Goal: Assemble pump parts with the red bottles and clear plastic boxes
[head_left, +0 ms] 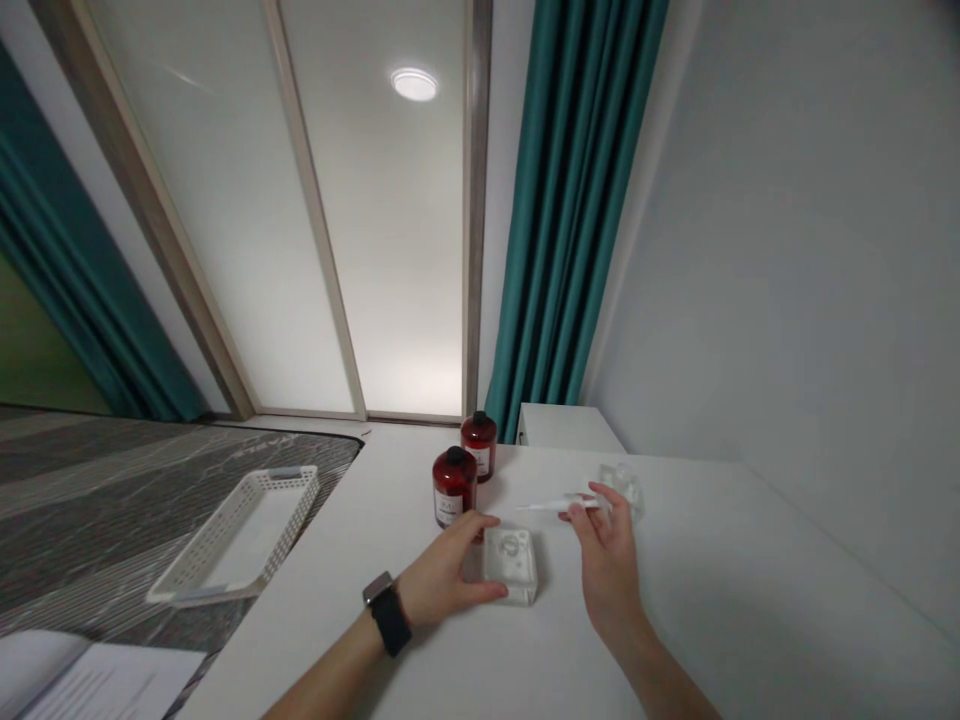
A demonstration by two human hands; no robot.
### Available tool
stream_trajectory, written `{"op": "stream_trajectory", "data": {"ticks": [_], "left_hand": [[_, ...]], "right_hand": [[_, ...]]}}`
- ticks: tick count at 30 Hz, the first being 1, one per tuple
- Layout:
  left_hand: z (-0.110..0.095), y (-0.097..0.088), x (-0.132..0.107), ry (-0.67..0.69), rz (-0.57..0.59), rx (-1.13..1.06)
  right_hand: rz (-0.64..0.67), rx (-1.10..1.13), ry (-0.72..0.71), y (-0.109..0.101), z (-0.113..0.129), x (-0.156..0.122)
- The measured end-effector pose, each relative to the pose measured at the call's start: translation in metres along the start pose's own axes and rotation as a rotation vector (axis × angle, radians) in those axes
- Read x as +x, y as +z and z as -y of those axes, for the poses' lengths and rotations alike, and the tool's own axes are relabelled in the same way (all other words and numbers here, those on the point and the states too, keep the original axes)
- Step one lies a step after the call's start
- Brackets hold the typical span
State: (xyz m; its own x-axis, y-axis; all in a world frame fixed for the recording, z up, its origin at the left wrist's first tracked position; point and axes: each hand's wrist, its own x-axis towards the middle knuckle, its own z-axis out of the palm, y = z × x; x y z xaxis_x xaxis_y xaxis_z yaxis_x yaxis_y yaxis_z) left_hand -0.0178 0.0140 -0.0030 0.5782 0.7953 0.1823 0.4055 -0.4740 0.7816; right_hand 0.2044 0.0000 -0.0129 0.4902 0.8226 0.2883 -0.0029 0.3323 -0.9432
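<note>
Resting on the white table (555,660), the clear box (510,568) sits well inside the edges, with bare tabletop between it and the near side of the view. The table's left edge slants away past a white basket (163,588), its far edge passes behind two dark red bottles (453,488), and on the right the top runs toward the pale wall (810,250). The widest room for moving lies right of the right hand (611,560); on the left side, the nearer bottle stands just behind the left hand (442,575).

The box lies in the spread of the left hand, whose thumb is along the near side and fingers at the far left corner, holding it. The right hand, apart from the box on its right, pinches a slim white dropper (541,506) between thumb and fingers, its thin tip pointing left above the far side of the box. Another clear piece (630,490) lies just behind the right hand, partly hidden.

A dark watch (391,620) wraps the left wrist. Farther out are an open book (112,685), a low white cabinet (570,425) and a green curtain (577,200).
</note>
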Motion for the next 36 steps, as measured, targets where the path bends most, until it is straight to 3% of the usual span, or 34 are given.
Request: {"op": "stream_trajectory", "data": {"ticks": [7,18,26,29,33,36], "left_hand": [[0.001,0.0,0.0,-0.003,-0.002,0.006],[0.001,0.0,0.0,0.028,-0.009,0.008],[-0.001,0.0,0.0,0.019,-0.014,0.011],[-0.001,0.0,0.001,0.025,-0.011,0.005],[0.002,0.001,0.001,0.047,-0.007,-0.01],[0.004,0.003,0.001,0.043,-0.015,-0.012]], "right_hand": [[0.004,-0.259,-0.14,-0.015,-0.043,0.028],[0.141,-0.505,-0.311,-0.015,-0.066,0.044],[0.236,-0.528,-0.37,-0.005,-0.042,0.027],[0.354,-0.473,-0.371,0.005,-0.026,0.008],[0.653,-0.313,-0.256,0.008,-0.011,-0.018],[0.701,-0.304,-0.277,0.002,-0.006,-0.028]]}}
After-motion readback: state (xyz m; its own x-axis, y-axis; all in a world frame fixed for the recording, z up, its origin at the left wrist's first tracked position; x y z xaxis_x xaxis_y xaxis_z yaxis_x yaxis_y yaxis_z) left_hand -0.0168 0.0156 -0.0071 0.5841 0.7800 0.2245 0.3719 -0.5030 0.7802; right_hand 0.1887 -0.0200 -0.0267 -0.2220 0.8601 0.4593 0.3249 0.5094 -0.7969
